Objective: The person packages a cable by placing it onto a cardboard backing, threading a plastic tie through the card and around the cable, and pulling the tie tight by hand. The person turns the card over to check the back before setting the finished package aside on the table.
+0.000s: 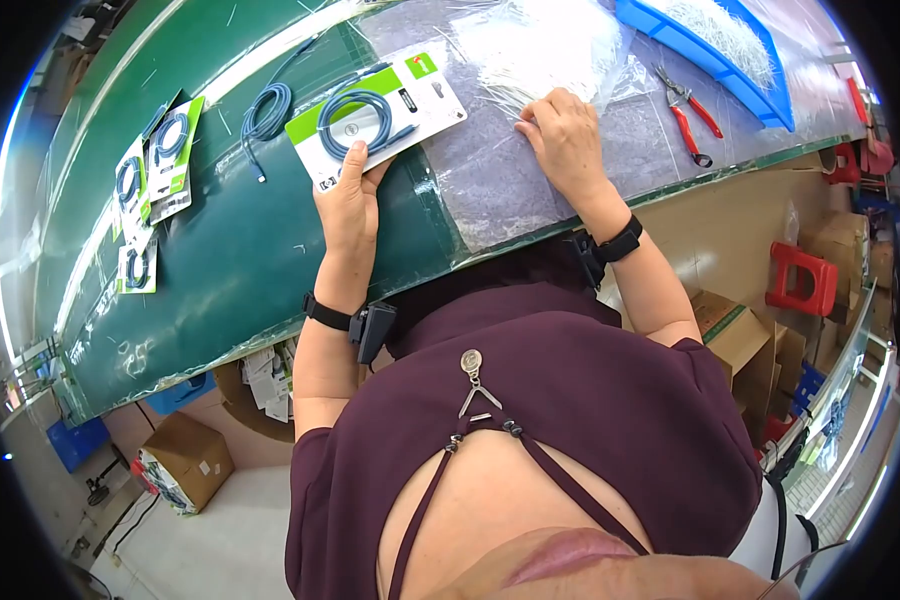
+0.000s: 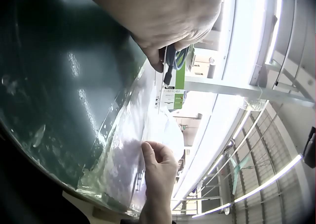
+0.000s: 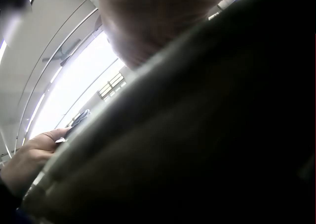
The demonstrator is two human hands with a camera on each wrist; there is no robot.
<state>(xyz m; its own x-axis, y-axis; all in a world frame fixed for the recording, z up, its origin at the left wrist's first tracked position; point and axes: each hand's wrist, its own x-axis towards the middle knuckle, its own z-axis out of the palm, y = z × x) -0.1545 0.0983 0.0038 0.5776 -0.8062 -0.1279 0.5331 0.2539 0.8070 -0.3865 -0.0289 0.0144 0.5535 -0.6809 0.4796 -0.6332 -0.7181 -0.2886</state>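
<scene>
My left hand grips the lower left edge of a white and green cable card, thumb on its front. On the card lies a coiled blue cable, its plug end toward the right. In the left wrist view the card is seen nearly edge-on beneath the hand. My right hand is at the near edge of a pile of thin white strips on clear plastic. Its thumb and forefinger are close together in the left wrist view; I cannot tell whether a strip is between them.
A loose coiled blue cable lies left of the card. Several carded cables are stacked farther left. Red-handled pliers lie right of the strips, near a blue tray of more strips. A red stool stands beyond the table edge.
</scene>
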